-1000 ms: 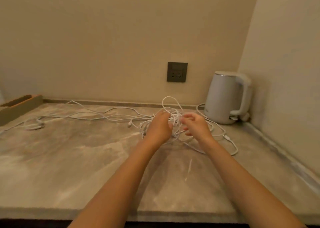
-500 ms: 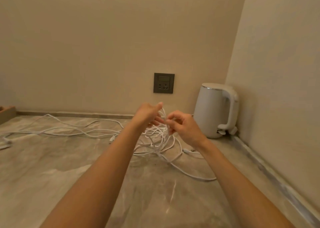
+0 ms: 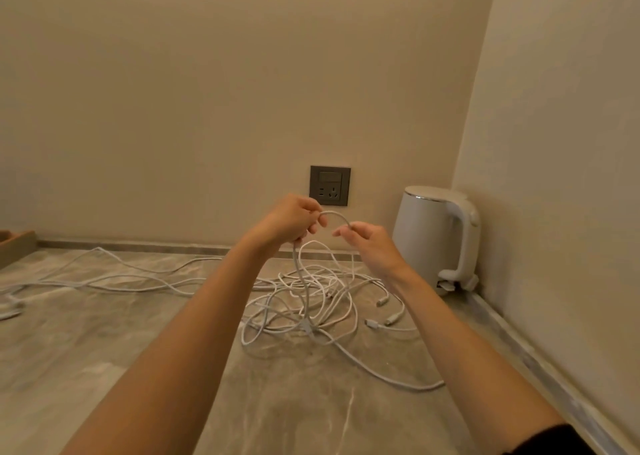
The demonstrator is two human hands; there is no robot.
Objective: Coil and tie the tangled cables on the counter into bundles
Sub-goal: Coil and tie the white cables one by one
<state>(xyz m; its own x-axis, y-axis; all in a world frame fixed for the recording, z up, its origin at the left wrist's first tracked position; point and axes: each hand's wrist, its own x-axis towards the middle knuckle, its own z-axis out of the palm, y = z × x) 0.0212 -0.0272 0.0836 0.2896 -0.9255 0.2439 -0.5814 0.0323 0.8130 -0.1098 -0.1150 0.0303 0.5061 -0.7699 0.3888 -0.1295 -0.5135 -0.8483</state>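
Most of the view is bench (image 3: 104, 368), a marbled slab run into a wall corner, giving room to spread things out. At its back right a kettle (image 3: 433, 240) stands clear of the work. White cables (image 3: 311, 302) lie knotted mid-bench, with strands trailing off left. One cable is lifted out of the heap, likely to find its run before coiling. Left hand (image 3: 289, 221) is clenched around that strand; right hand (image 3: 369, 241) pinches it close by, so a short arch spans between them, raised above the tangle.
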